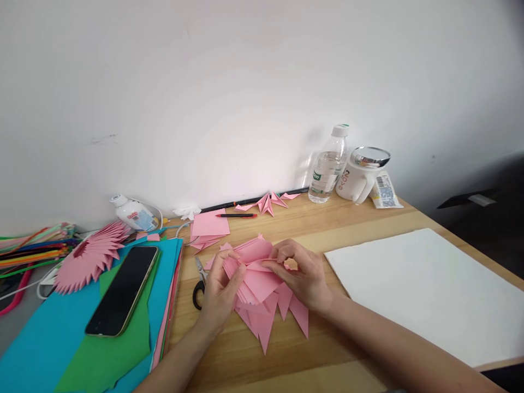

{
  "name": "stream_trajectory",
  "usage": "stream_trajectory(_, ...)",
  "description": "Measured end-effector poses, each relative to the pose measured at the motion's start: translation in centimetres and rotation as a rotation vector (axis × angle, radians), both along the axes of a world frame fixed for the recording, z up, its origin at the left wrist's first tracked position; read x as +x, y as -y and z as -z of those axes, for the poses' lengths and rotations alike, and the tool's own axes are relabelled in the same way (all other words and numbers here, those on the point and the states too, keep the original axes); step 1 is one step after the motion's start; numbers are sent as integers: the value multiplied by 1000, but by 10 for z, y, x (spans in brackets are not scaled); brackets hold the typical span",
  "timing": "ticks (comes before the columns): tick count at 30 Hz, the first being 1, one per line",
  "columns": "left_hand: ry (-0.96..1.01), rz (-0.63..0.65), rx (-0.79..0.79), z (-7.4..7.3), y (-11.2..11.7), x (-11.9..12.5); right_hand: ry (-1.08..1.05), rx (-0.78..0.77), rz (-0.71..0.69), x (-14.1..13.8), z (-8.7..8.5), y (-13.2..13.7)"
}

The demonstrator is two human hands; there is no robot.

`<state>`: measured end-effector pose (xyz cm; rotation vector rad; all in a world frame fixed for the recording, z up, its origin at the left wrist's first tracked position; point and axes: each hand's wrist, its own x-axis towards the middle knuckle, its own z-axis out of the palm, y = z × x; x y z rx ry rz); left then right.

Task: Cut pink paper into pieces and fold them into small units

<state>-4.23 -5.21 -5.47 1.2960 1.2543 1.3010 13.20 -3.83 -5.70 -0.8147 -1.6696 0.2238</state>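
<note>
Pleated bundle [262,284] of matte pink paper, thin layered flaps with crisp folds, is held above the middle of the smooth, wood-grained desk [323,360]. Left hand [223,288] pinches its left side, thumb uppermost; right hand [303,273] pinches an upper-right flap. Front flaps slant toward the desk's near edge; long axis unclear behind fingers. Sharp triangular pink pieces [267,327] lie beneath, tips toward that edge.

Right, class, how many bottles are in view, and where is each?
2: the clear bottle is beside the mug; the white bottle is tilted, beyond the phone at left.
</note>
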Motion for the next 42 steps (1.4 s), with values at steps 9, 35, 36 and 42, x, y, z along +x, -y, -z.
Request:
stream_trajectory(9, -29, 27, -64, -1, -2, -3, 19, -54, -57, 3, 4, 0)
stream_trajectory(35, 24, -186, -88, -8, -21, -18, 74, -328, -255, -6, 9, -2)
stream_trajectory(36, 88, -255, -58, -9, -24, -22, 49, -339, -222, -6, 10, -3)
stream_trajectory(42, 398, -526, 54, -14, -43, -41, 254, -229, -170, -3, 21, -13)
